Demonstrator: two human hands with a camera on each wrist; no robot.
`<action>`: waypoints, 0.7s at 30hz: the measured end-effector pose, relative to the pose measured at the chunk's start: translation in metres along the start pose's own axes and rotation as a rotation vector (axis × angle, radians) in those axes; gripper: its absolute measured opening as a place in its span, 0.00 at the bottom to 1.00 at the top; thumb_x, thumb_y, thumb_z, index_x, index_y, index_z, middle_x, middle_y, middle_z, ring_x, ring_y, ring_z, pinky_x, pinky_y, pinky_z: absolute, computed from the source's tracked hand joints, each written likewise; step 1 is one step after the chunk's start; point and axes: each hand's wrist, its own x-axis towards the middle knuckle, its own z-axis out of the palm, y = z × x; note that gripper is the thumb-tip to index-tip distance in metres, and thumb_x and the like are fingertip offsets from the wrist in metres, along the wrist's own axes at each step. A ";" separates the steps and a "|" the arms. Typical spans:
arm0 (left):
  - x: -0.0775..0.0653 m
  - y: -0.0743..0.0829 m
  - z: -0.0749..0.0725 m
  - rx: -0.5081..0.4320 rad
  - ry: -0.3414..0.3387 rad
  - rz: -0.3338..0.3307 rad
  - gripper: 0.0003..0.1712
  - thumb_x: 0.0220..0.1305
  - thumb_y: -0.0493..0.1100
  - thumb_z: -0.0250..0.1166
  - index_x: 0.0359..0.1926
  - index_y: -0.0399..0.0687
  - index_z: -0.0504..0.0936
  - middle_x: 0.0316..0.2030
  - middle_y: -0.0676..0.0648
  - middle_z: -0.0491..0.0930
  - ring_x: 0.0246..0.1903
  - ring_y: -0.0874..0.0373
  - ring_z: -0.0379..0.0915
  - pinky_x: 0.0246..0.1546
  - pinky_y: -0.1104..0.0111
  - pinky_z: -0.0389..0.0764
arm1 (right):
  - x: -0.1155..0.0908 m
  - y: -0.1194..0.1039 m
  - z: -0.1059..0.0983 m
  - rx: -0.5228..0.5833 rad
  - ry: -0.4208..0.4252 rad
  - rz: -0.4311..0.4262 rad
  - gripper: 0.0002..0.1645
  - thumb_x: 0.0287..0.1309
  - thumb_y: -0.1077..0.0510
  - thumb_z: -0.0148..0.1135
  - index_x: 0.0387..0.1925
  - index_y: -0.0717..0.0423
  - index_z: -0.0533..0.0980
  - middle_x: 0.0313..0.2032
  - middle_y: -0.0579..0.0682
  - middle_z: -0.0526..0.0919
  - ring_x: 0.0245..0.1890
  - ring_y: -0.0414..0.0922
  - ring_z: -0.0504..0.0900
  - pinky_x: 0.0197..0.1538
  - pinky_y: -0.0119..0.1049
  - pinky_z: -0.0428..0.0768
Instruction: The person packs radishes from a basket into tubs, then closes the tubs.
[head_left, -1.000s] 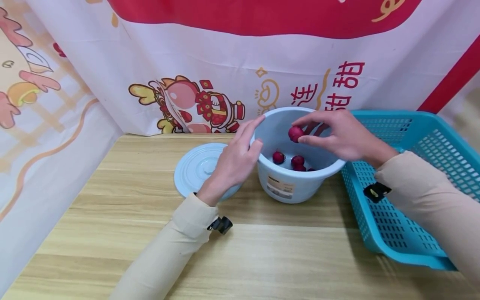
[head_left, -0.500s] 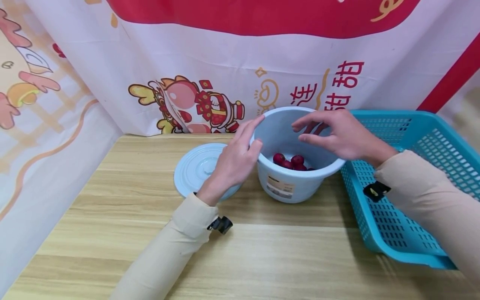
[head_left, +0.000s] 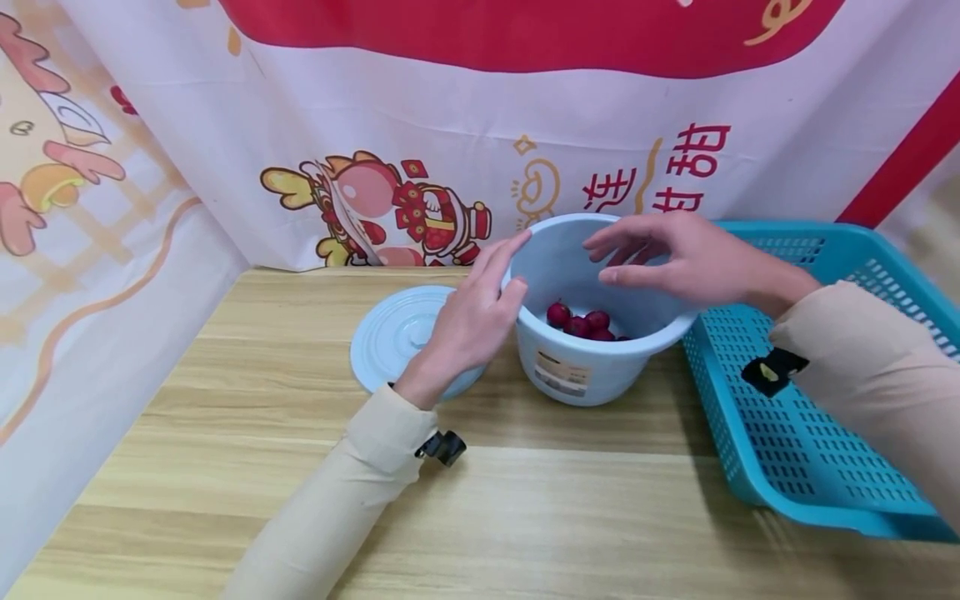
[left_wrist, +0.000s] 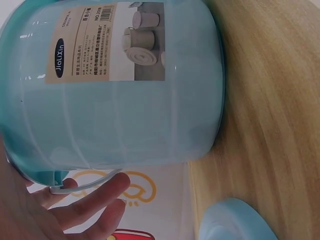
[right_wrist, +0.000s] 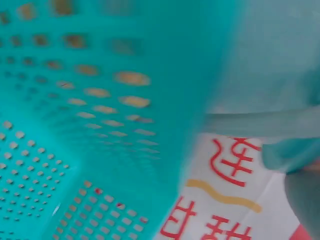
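A light-blue bucket (head_left: 581,371) with a label stands upright on the table. Several small round, dark red radishes (head_left: 577,323) lie together on its floor. My left hand (head_left: 476,312) rests against the bucket's left rim with relaxed fingers. In the left wrist view, its fingers (left_wrist: 95,202) lie beside the bucket's thin handle (left_wrist: 87,186). Above the right part of the opening, my right hand (head_left: 686,258) hangs with loosely bent fingers and holds nothing. In the right wrist view only a blurred part of that hand (right_wrist: 304,200) shows at the right edge.
The matching light-blue lid (head_left: 393,337) lies on the table left of the bucket, partly under my left forearm. A teal perforated basket (head_left: 738,450) stands close on the right, beneath my right arm. A printed cloth (head_left: 420,100) hangs behind.
A radish that my right hand pinched one second ago has dropped into the bucket with the others. The right hand has since shifted slightly to the right; the left hand stays put.
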 end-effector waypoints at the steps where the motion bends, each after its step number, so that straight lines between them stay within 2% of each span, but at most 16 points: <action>1: 0.000 0.000 0.000 0.005 -0.002 0.002 0.33 0.70 0.56 0.41 0.75 0.77 0.52 0.74 0.61 0.54 0.65 0.55 0.65 0.58 0.50 0.76 | 0.000 -0.004 -0.002 0.007 -0.018 0.006 0.31 0.55 0.41 0.69 0.61 0.38 0.75 0.58 0.46 0.79 0.53 0.47 0.80 0.51 0.51 0.83; 6: 0.000 0.000 -0.004 0.016 -0.021 -0.004 0.33 0.71 0.56 0.43 0.76 0.78 0.50 0.75 0.62 0.53 0.67 0.55 0.64 0.60 0.49 0.74 | -0.002 -0.023 -0.004 0.048 -0.045 0.005 0.30 0.59 0.41 0.66 0.63 0.38 0.74 0.60 0.45 0.78 0.55 0.48 0.80 0.54 0.54 0.82; 9: 0.000 0.002 -0.006 0.004 -0.013 -0.011 0.32 0.73 0.59 0.43 0.75 0.78 0.50 0.75 0.62 0.52 0.69 0.55 0.61 0.63 0.47 0.71 | -0.004 -0.036 -0.004 0.083 -0.009 -0.002 0.31 0.59 0.41 0.65 0.63 0.39 0.73 0.61 0.45 0.78 0.56 0.49 0.80 0.55 0.55 0.81; 12: 0.000 0.000 -0.012 -0.025 0.031 -0.016 0.31 0.73 0.63 0.43 0.75 0.79 0.52 0.74 0.61 0.54 0.70 0.57 0.59 0.66 0.47 0.67 | -0.002 -0.048 0.000 0.133 0.037 0.002 0.32 0.59 0.41 0.65 0.64 0.40 0.72 0.60 0.45 0.78 0.57 0.48 0.79 0.56 0.55 0.80; 16: -0.003 -0.004 -0.025 -0.116 0.123 -0.018 0.30 0.72 0.67 0.41 0.73 0.78 0.57 0.71 0.59 0.60 0.68 0.60 0.61 0.66 0.51 0.66 | 0.003 -0.065 0.007 0.188 0.083 0.034 0.34 0.59 0.40 0.64 0.66 0.38 0.70 0.59 0.44 0.78 0.58 0.46 0.78 0.58 0.54 0.79; 21: -0.010 -0.014 -0.049 -0.300 0.203 -0.055 0.30 0.74 0.65 0.39 0.72 0.69 0.62 0.70 0.58 0.64 0.68 0.62 0.61 0.69 0.54 0.63 | 0.014 -0.088 0.020 0.216 0.128 0.066 0.36 0.61 0.40 0.63 0.69 0.37 0.66 0.61 0.45 0.77 0.59 0.47 0.76 0.59 0.53 0.78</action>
